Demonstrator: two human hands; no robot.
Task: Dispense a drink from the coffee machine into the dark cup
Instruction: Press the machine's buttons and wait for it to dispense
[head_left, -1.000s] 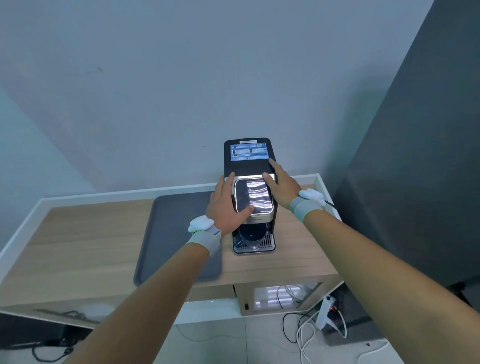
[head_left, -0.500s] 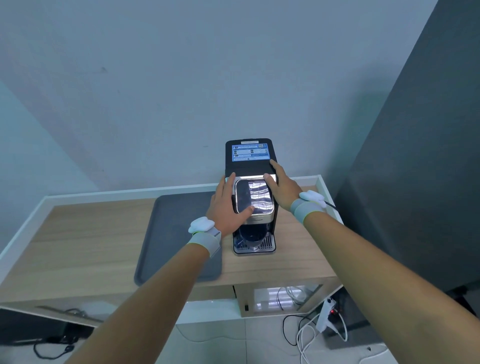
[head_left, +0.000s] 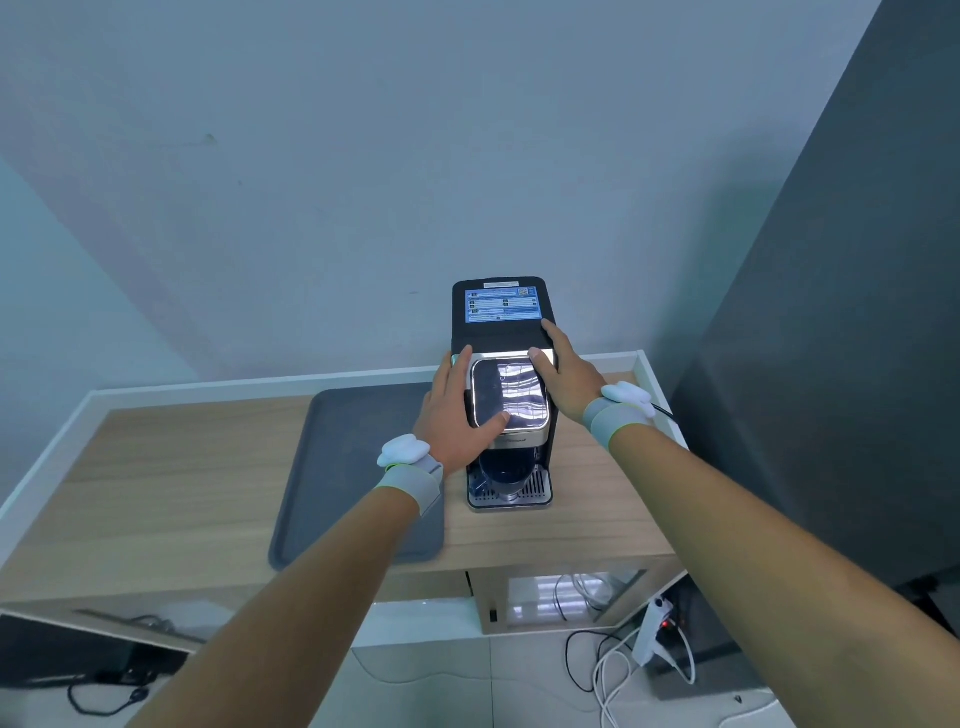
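Note:
The black coffee machine (head_left: 501, 306) stands on the wooden table, with a lit blue screen on top at the back and a shiny chrome lid (head_left: 514, 395) in front. A dark cup (head_left: 506, 470) sits under the machine's head on the drip grille (head_left: 541, 488), mostly hidden by the head. My left hand (head_left: 448, 421) clasps the head's left side, thumb lying on the chrome lid. My right hand (head_left: 567, 373) clasps the right side, thumb on the lid's rear edge.
A grey tray (head_left: 348, 467) lies on the table (head_left: 182, 483) just left of the machine. A white raised rim borders the table's back and sides. A dark panel (head_left: 831, 364) stands at the right. Cables and a power strip (head_left: 655, 623) lie on the floor below.
Both hands keep their places on the machine's head. Only the view has shifted a little.

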